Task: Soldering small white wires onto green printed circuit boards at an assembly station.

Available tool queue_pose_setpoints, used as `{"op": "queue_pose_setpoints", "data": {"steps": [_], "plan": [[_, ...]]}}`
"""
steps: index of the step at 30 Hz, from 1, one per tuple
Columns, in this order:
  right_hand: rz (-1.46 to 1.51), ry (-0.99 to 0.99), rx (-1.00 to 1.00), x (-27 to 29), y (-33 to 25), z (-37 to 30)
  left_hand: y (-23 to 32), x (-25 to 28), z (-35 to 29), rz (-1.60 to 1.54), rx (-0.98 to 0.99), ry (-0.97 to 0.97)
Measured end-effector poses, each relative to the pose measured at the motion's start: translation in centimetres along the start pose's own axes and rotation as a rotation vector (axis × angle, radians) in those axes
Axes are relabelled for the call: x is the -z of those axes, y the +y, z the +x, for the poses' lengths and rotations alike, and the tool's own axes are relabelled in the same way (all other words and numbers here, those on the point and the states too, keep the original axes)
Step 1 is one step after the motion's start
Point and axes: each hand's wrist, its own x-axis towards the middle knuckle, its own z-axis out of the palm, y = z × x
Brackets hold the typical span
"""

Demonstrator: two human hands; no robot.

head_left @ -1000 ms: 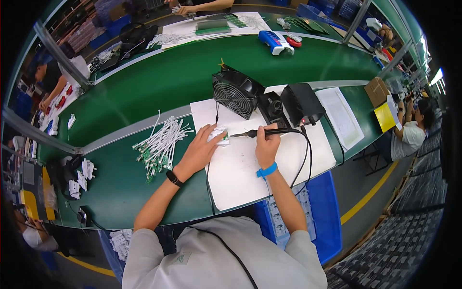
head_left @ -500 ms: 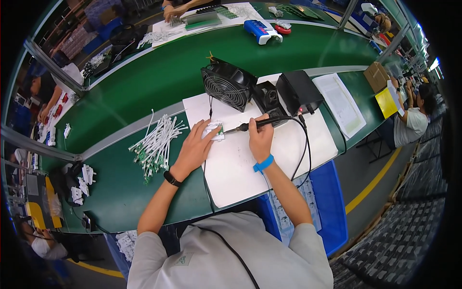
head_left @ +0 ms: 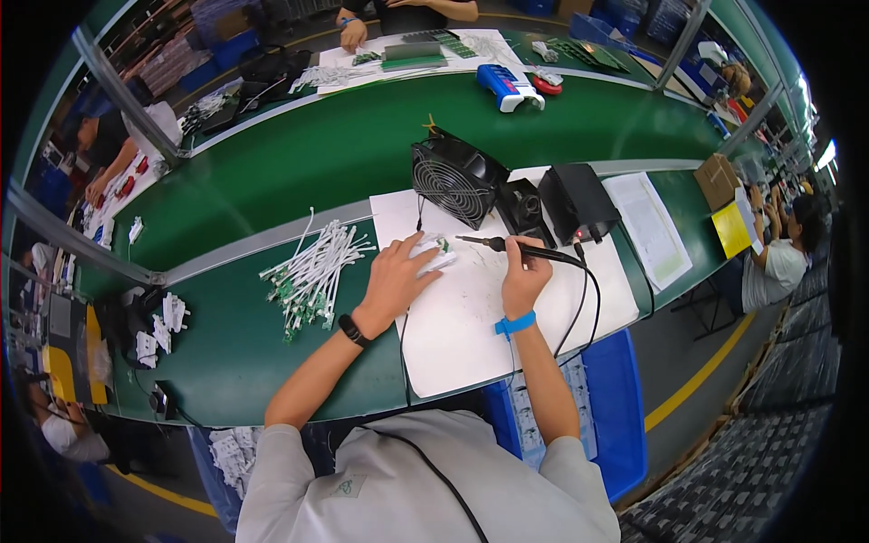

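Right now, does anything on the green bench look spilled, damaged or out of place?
Nothing looks spilled or clearly damaged. Only one white cable looks slightly odd: it sticks out past the upper end of the loose pile.

Over a flat white rectangular sheet (head_left: 462,339) on the green counter (head_left: 217,362), a small white plastic part (head_left: 444,257) is sitting just left of a slim black soldering iron (head_left: 496,243). Thin white cables (head_left: 326,262) are lying left of the sheet; a black round-grilled fan (head_left: 453,185) is standing behind, left of a boxy black unit (head_left: 579,201).

Grey short-sleeved shirt (head_left: 511,498), black wristband (head_left: 354,329), blue strap (head_left: 517,322)
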Motion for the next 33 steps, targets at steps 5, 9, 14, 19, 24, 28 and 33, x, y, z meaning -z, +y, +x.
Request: {"op": "queue_pose_setpoints", "data": {"steps": [5,9,14,19,24,28,33], "plan": [[0.152,-0.022,-0.080,0.0,1.0,-0.1,1.8,-1.2,-0.4,-0.001,0.086,-0.001],[-0.084,-0.084,0.025,-0.1,1.4,-0.3,2.0,-1.0,-1.1,0.018,0.131,0.010],[-0.136,-0.176,0.019,-0.4,1.7,-0.6,1.4,-1.1,-1.1,0.001,0.132,0.015],[-0.114,-0.237,-0.019,-1.1,1.8,-1.2,1.3,-1.6,-1.2,-0.060,0.138,0.102],[-0.114,-0.239,-0.012,-1.5,1.8,-1.5,1.3,-1.8,-1.3,-0.067,0.136,0.109],[-0.148,-0.223,-0.048,-2.0,1.4,-1.8,1.4,-1.8,-1.3,-0.077,0.164,0.109],[-0.178,-0.202,-0.085,-2.5,0.8,-2.3,1.4,-1.8,-1.2,-0.098,0.184,0.109]]}}
